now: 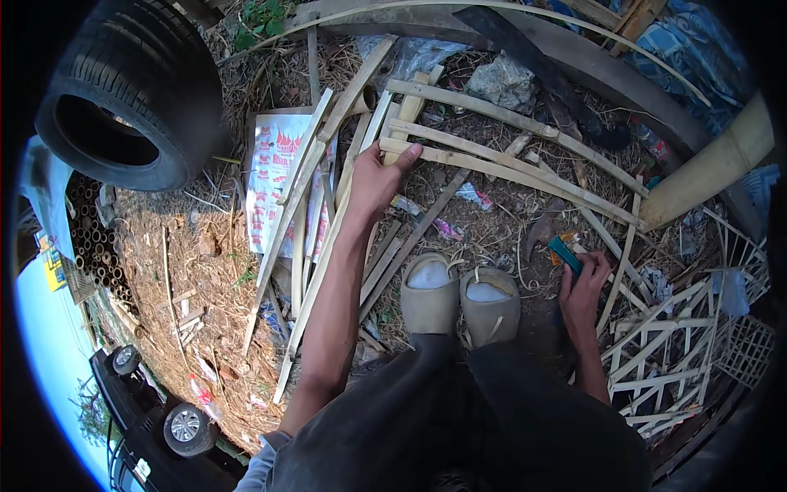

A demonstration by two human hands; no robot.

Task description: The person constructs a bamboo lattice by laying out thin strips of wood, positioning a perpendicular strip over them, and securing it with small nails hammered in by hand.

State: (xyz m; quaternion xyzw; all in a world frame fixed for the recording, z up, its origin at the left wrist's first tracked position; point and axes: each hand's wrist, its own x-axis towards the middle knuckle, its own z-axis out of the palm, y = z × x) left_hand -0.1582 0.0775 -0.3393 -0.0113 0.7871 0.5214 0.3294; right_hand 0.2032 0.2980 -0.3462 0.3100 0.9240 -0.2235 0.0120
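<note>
My left hand (384, 179) is closed around the left end of a bamboo strip (500, 170), thumb along its upper side. That strip runs to the right, close to a thick bamboo pole (709, 168). Two more bamboo strips lie beyond it, one of them a longer strip (484, 111). My right hand (584, 289), lower and to the right, is closed on a small dark-green tool (566, 254); its kind is unclear. Under my left forearm several long bamboo strips (287, 205) lie across a printed paper sheet (266, 139).
My shoes (430, 303) stand on littered soil. A car tyre (156, 98) lies at the upper left, a grey rock (502, 82) at the top. Woven bamboo lattice (664, 353) lies at the right. Bundled bamboo tubes (90, 230) and a dark vehicle (156, 418) are at the left.
</note>
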